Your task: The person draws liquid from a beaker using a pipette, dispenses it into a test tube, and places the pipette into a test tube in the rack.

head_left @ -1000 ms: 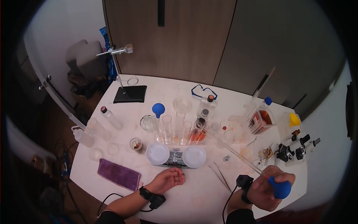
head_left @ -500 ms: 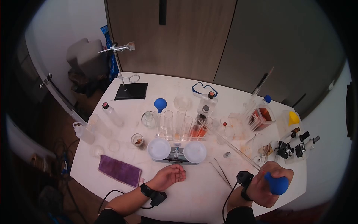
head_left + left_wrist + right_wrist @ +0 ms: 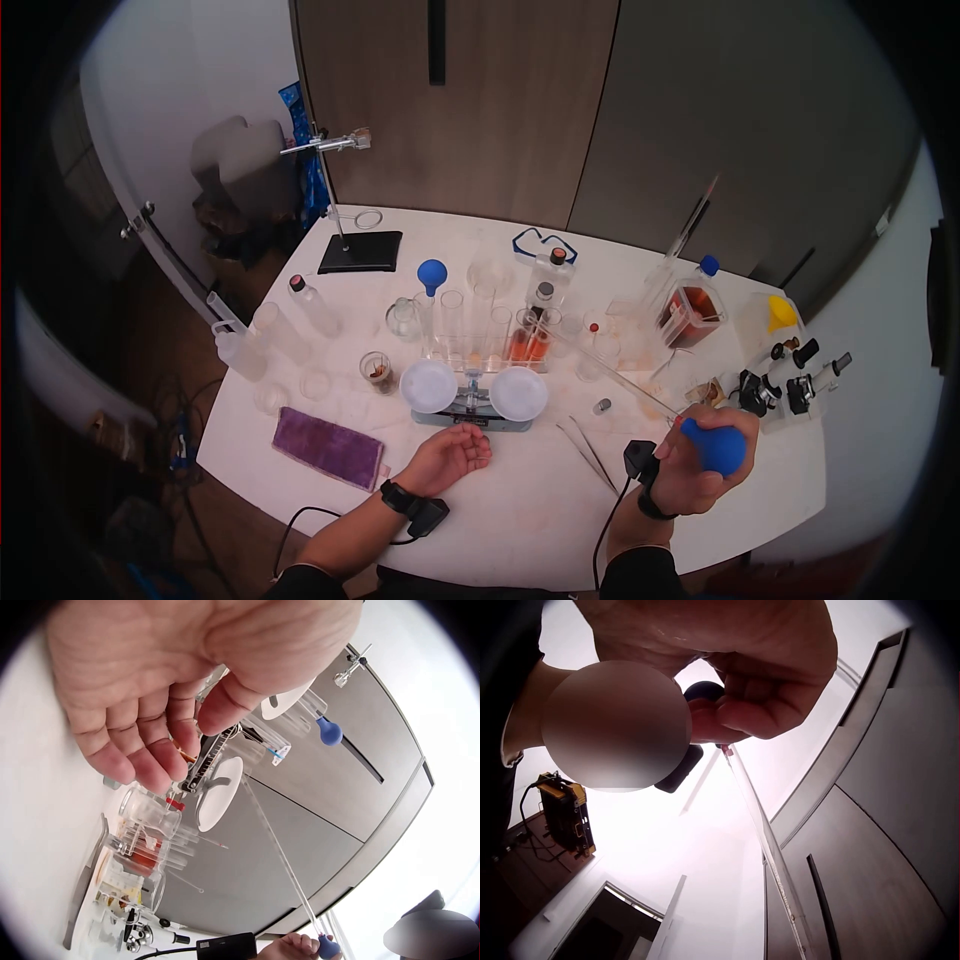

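My right hand [image 3: 688,485] grips a blue rubber bulb [image 3: 720,447] fitted on a long glass pipette [image 3: 620,378]. The pipette slants up-left in the head view, its far end overlapping the test tubes with orange-red liquid [image 3: 528,346] in a clear rack. From the right wrist view, the fingers curl at the dark bulb, and the pipette [image 3: 769,840] runs down from it. My left hand [image 3: 447,462] rests palm-side up near the table's front, fingers loosely curled and holding nothing. Just beyond it stands a balance [image 3: 470,420] with two white pans.
Tweezers [image 3: 588,455] lie between the hands. A purple cloth [image 3: 328,448] is at left, near a squeeze bottle [image 3: 240,352]. At the back left is a black-based stand [image 3: 360,252]. Microscopes [image 3: 760,392] and a plastic box [image 3: 692,312] occupy the right side.
My right hand has moved a little left and forward with the bulb and pipette. The left hand keeps its place before the balance. The head view has shifted slightly.
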A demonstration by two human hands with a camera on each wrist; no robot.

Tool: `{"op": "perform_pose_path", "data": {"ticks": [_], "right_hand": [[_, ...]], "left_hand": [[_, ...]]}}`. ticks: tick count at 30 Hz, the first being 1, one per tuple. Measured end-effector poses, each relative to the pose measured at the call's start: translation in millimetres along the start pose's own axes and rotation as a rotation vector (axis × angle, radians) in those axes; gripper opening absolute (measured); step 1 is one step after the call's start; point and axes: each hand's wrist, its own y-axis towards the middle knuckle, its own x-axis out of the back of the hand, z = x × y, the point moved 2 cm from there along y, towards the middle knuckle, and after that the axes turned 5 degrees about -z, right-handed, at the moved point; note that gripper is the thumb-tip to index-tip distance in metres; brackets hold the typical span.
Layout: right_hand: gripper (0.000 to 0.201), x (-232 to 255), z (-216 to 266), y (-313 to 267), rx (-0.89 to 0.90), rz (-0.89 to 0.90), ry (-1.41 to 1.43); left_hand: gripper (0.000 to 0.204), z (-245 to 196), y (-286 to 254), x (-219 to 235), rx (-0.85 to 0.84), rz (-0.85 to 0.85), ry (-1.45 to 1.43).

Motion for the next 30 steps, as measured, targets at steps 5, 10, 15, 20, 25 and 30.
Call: {"op": "perform_pose_path", "data": {"ticks": [5, 10, 15, 20, 25, 30], "right_hand": [[0.076, -3, 5, 2, -0.134, -0.118, -0.008], [0.076, -6, 4, 4, -0.13, -0.122, -0.019], [0.076, -3, -3, 7, -0.074, -0.141, -0.118], [0.073, 2, -10, 7, 0.079, -0.06, -0.064], [0.065, 5, -15, 5, 0.117, -0.019, 0.004], [0.064, 14, -17, 5, 0.119, 0.049, 0.059]], "left_hand": [[0.015, 0, 1, 1, -0.005, -0.007, 0.01], [0.016, 0, 2, -1, -0.002, -0.004, -0.013], [0.017, -3, 5, -1, 0.036, 0.015, -0.009], [0.016, -4, 5, 1, 0.054, -0.017, -0.024], [0.017, -4, 5, 0, 0.055, -0.02, -0.029], [0.017, -4, 4, 1, 0.061, 0.0, -0.023]]}}
